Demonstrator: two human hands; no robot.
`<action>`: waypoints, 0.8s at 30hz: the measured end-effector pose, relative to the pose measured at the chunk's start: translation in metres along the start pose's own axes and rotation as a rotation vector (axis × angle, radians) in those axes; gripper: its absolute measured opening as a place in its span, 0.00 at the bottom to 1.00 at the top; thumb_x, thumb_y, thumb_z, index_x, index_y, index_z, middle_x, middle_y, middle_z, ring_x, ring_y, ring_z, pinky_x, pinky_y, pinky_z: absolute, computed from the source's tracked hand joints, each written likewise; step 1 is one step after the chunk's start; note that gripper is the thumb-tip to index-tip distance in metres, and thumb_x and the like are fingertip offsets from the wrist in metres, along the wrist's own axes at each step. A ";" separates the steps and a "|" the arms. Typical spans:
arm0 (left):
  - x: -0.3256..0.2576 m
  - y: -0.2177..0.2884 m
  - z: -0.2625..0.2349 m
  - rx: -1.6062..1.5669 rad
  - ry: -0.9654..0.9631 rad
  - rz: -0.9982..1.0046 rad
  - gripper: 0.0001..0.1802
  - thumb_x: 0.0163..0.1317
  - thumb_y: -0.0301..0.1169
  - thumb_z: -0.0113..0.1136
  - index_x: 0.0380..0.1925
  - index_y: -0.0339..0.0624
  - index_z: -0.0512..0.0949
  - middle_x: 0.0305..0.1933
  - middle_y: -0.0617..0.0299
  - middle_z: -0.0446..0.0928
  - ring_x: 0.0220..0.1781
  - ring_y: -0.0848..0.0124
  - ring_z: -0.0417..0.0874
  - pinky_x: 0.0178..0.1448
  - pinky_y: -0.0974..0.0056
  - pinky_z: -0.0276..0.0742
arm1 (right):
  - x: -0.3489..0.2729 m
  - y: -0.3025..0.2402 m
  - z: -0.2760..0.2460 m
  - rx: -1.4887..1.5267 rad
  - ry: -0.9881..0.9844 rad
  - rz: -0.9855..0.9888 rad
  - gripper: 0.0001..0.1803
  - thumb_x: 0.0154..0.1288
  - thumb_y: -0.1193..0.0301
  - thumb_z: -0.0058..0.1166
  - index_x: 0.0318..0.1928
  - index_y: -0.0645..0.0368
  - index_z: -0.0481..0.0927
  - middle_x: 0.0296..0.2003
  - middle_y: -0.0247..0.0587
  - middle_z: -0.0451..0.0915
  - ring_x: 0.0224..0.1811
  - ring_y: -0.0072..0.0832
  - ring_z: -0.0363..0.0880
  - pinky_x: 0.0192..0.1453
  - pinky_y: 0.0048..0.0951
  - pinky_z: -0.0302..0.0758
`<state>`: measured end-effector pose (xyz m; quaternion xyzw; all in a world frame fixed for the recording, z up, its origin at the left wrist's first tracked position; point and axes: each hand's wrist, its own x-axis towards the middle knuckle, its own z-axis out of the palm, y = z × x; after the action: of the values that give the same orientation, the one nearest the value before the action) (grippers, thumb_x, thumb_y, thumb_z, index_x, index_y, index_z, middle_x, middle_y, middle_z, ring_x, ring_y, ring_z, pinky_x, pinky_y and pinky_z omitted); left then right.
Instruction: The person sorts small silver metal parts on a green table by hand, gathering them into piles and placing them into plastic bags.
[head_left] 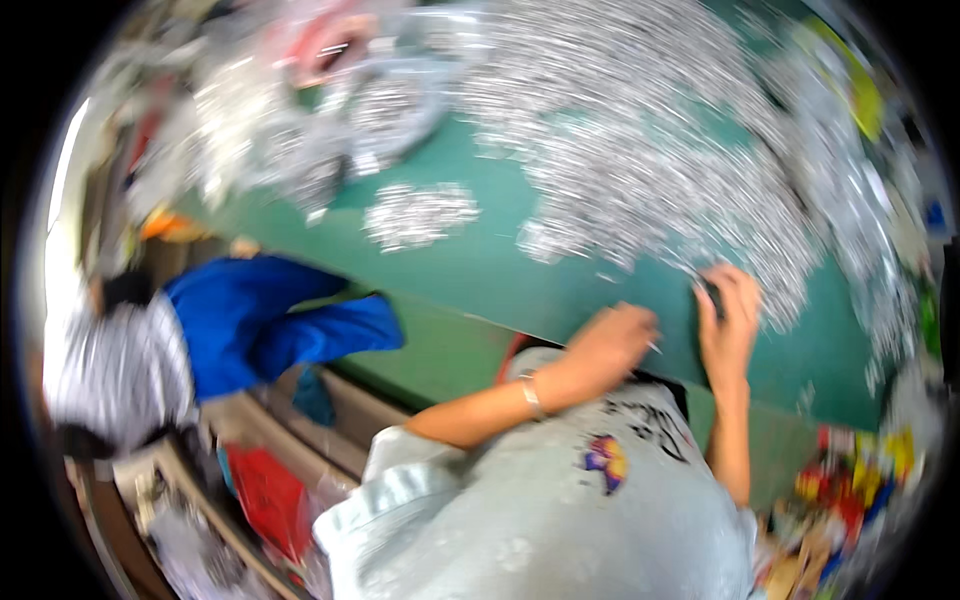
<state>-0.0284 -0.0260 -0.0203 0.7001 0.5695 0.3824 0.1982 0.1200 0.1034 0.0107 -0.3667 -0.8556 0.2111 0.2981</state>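
The picture is blurred by motion. My left hand rests on the green table with its fingers curled, and a small silvery piece sticks out of them. A thin bracelet sits on that wrist. My right hand lies a little to the right, at the edge of a wide heap of small silvery metal parts. Its fingers close around a small dark object. The two hands are close together but apart.
A smaller pile of silvery parts lies mid-table, and more parts in clear bags sit at the far left. Another person in a striped top with blue cloth is at the left. Colourful packets lie at the lower right.
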 end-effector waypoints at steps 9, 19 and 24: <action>-0.001 -0.006 -0.006 0.025 0.014 -0.004 0.15 0.50 0.21 0.56 0.40 0.31 0.75 0.48 0.50 0.69 0.47 0.56 0.71 0.50 0.61 0.72 | 0.002 0.015 -0.002 -0.272 -0.116 -0.149 0.19 0.58 0.77 0.56 0.51 0.63 0.75 0.58 0.49 0.70 0.63 0.50 0.64 0.65 0.46 0.60; 0.007 0.000 -0.002 -0.143 -0.042 -0.289 0.18 0.56 0.22 0.55 0.48 0.34 0.72 0.50 0.45 0.71 0.54 0.49 0.72 0.59 0.55 0.70 | -0.031 -0.005 0.012 0.061 -0.367 -0.111 0.29 0.47 0.75 0.66 0.53 0.60 0.76 0.47 0.49 0.72 0.48 0.48 0.72 0.51 0.41 0.71; -0.011 0.010 -0.024 -0.092 0.233 -0.350 0.18 0.57 0.18 0.56 0.49 0.36 0.72 0.47 0.47 0.73 0.51 0.48 0.75 0.54 0.55 0.73 | -0.013 -0.026 0.000 0.117 -0.394 -0.093 0.23 0.47 0.71 0.67 0.47 0.57 0.79 0.41 0.43 0.73 0.40 0.41 0.74 0.43 0.37 0.73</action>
<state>-0.0408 -0.0432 -0.0021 0.5317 0.6834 0.4463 0.2261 0.1138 0.0771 0.0211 -0.2603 -0.8997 0.3140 0.1553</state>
